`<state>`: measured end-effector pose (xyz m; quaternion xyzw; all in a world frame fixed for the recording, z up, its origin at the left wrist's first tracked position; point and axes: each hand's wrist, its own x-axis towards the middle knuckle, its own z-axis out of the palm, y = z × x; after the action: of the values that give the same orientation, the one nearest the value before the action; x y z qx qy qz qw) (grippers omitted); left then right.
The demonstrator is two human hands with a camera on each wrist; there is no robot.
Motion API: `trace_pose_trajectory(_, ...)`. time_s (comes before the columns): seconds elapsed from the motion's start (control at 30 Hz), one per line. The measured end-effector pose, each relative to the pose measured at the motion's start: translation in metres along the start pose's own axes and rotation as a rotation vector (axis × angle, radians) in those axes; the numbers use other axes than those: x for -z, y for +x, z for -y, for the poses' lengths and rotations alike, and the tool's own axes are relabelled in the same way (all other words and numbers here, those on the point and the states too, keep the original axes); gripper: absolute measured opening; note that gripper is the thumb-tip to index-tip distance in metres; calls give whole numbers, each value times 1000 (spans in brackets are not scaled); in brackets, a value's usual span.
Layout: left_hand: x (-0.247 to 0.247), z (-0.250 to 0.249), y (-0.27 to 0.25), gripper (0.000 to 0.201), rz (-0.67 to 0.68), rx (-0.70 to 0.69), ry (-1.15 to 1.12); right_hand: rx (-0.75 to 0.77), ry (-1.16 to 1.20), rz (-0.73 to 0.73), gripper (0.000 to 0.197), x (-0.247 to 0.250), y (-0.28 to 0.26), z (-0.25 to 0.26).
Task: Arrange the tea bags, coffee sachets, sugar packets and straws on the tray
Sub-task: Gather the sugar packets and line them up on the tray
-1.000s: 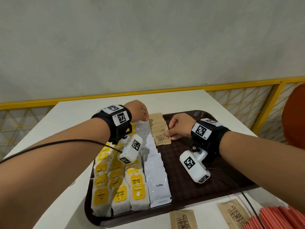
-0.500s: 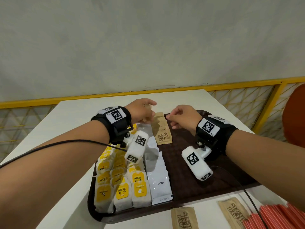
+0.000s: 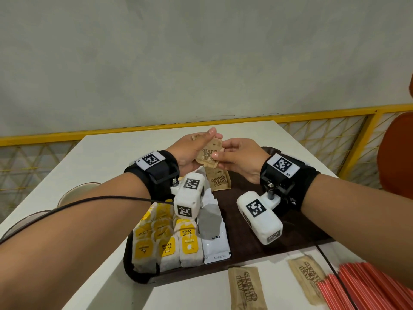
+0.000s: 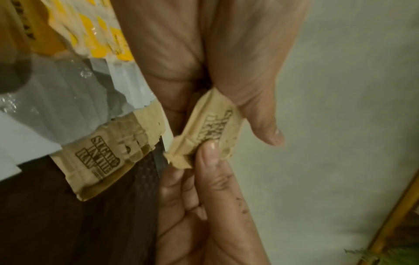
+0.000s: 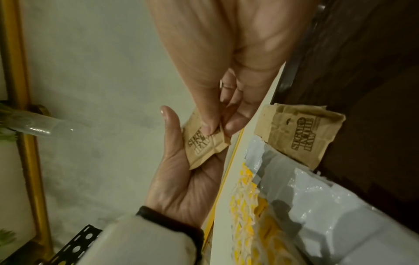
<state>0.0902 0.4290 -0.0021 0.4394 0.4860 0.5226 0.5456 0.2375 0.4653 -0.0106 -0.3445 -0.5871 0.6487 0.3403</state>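
A brown sugar packet (image 3: 209,153) is held up above the far end of the dark brown tray (image 3: 250,245). My left hand (image 3: 194,148) holds its far end between thumb and fingers. My right hand (image 3: 233,156) pinches its near corner with thumb and fingertips (image 4: 207,156). On the tray lie two rows of yellow-labelled tea bags (image 3: 165,242), a row of white coffee sachets (image 3: 214,233) and a short row of sugar packets (image 3: 219,182). Red straws (image 3: 368,287) lie on the table at the bottom right.
Two loose sugar packets (image 3: 247,287) (image 3: 307,277) lie on the white table (image 3: 107,157) just in front of the tray. Two bowls (image 3: 73,195) stand at the table's left edge. A yellow railing (image 3: 335,139) runs behind and to the right.
Both hands have risen from the sugar row on the tray and met above it. They now hold one sugar packet up between them.
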Motion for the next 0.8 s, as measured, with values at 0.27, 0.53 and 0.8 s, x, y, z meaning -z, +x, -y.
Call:
trace_pose_trajectory(0.27,-12,-3,-2,20,-247,-33,-137,15,36,-48,16,-4,-3,2)
trace_pose_trajectory(0.53,-13,-6,-2,9,-193,-15,-269,91,118,-72,24,-7,-8,7)
trace_pose_trajectory(0.8,-16,-6,-1,16,-160,19,-348,-33,49,-151,17,-6,-7,9)
